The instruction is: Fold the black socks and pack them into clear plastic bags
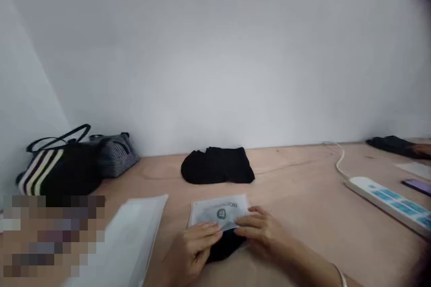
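Observation:
Directly in front of me lies a frosted plastic bag (218,206) with a dark printed logo. A black fabric item (225,247), perhaps a sock, sticks out of the bag's near edge, and the rest seems to be inside it. My left hand (198,244) is closed on the bag's near left edge, the thumb tucked under. My right hand (261,231) grips the right side of the same edge, fingertips pressed on the plastic. Behind the bag, a flat black pile of fabric (217,166), sock-like in outline, rests near the wall.
A stack of frosted bags (124,233) lies to my left. Further left stand a black striped bag (67,166) and a small striped pouch (117,154). On the right are a white power strip (387,199), a phone (417,186), dark fabric (390,144) and another person's hand (422,149).

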`<action>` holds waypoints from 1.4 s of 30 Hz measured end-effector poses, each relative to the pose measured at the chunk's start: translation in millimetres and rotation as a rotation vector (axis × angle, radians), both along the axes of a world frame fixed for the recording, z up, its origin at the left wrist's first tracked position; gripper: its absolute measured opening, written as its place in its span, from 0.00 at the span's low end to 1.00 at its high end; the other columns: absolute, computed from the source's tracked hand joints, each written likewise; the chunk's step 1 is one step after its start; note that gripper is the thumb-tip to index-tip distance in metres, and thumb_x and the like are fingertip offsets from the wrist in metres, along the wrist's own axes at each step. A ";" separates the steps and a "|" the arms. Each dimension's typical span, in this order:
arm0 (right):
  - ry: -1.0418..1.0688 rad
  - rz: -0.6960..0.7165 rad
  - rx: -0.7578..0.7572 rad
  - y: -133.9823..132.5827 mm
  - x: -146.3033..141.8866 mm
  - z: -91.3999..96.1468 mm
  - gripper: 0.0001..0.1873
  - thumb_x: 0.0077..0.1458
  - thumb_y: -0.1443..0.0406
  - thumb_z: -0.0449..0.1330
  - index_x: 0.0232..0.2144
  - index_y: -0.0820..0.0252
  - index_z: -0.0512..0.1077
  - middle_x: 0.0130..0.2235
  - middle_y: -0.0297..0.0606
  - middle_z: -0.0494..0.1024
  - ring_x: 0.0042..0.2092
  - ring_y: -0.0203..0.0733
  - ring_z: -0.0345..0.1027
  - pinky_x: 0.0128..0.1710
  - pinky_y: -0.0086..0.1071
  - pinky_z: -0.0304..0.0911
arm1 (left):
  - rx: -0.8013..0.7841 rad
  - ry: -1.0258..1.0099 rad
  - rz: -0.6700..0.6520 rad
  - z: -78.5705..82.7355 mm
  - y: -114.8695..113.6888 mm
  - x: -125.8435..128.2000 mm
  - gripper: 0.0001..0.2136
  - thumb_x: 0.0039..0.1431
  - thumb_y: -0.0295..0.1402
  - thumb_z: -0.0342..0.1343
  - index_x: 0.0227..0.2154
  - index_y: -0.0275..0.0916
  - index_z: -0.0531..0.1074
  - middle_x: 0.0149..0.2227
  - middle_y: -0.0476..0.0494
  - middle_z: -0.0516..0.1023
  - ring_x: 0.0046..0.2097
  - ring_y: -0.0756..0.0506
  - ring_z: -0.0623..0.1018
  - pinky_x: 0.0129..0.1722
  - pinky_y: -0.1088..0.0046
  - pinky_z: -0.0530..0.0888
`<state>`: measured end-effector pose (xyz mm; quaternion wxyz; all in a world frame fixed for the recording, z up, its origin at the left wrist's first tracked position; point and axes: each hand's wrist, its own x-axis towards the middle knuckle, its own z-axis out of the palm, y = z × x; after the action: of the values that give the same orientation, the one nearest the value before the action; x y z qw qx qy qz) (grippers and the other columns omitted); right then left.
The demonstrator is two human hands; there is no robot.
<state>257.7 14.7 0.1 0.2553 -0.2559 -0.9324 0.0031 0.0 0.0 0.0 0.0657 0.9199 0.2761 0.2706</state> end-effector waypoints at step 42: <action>-0.156 -0.003 0.370 -1.4 -110.5 -19.2 0.07 0.55 0.68 0.51 0.26 0.60 0.67 0.26 0.33 0.69 0.31 0.39 0.57 0.40 0.42 0.50 | 0.338 0.215 0.443 -22.3 -12.7 -24.4 0.17 0.50 0.19 0.35 0.23 0.39 0.69 0.23 0.46 0.74 0.23 0.47 0.75 0.21 0.73 0.73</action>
<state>147.2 13.3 -19.0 0.2248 -0.2056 -0.9337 -0.1883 -24.4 -12.7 -22.3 -0.1788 0.8586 0.4263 0.2214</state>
